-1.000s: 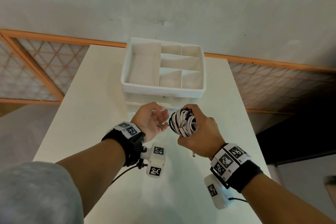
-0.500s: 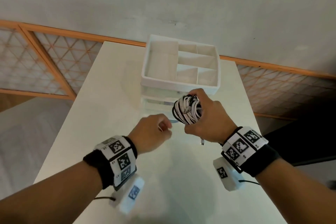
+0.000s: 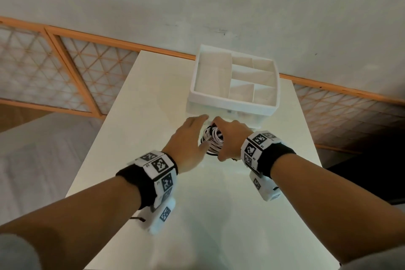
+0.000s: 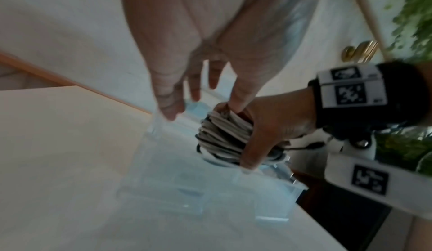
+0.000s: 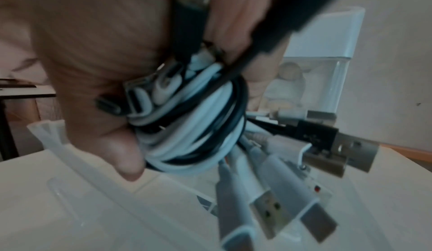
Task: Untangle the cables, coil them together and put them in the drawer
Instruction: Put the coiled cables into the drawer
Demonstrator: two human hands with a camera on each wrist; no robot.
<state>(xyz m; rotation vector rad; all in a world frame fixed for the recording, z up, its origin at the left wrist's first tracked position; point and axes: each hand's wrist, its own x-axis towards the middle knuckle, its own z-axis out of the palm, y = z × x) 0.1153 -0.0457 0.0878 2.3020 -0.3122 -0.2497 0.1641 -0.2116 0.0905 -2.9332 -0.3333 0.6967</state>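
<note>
The right hand [image 3: 230,138] is curled round the cable bundle [image 3: 213,141], thumb on the near side and fingers wrapped over the far side, so the whole coil sits inside its grip. The left hand [image 3: 189,140] lies just beside it with fingers straight and loosely spread, gripping nothing; its fingertips [image 4: 168,111] reach ahead toward the edge of the clear drawer [image 4: 210,196], though the blur hides whether they touch it. The drawer stands pulled out under both hands, below the white organiser [image 3: 234,85] on the desk [image 3: 135,138].

The bundle is directly over the drawer, low between the two palms, not yet let go.

It looks light and soft — several white and black leads wound into a short, fat coil. Nothing appears to tie it, so I judge the grip alone holds its shape; slackened in the air, the turns would likely spring apart. The smooth jackets may slide over one another, which calls for squeezing across the whole coil, not pinching one strand. The USB plugs [image 5: 292,190] hang free below the right hand's fingers — stiff, hard ends that could catch on the drawer's rim. Best held where it is held now, round the middle of the winding, and released only once the coil rests on the drawer floor.
</note>
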